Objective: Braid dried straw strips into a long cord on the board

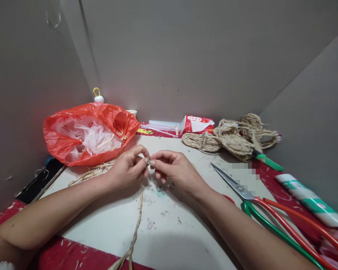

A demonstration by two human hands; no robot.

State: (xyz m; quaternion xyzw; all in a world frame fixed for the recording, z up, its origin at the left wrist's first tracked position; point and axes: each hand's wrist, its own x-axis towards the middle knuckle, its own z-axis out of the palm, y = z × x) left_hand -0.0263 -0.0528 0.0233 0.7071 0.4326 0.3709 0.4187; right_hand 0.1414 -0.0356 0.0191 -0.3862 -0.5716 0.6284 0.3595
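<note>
My left hand (131, 167) and my right hand (170, 167) meet fingertip to fingertip above the middle of a white board (174, 225). Both are closed in a pinch on the upper end of a pale twisted straw cord (139, 210); the small bit between the fingertips is mostly hidden. From below the left fingers the cord runs down over the board to the near edge, where it splits into loose strands. More loose straw strands (91, 173) lie behind my left forearm, beside the red plastic bag (56, 140).
At the right lie large scissors (243, 191) with red and green handles, a green-handled knife (269, 162) and a green-and-white tube-shaped pack (310, 198). Behind are coiled straw ropes (232, 138) and a red tissue pack (195, 123). A black phone-like object (41, 183) lies left.
</note>
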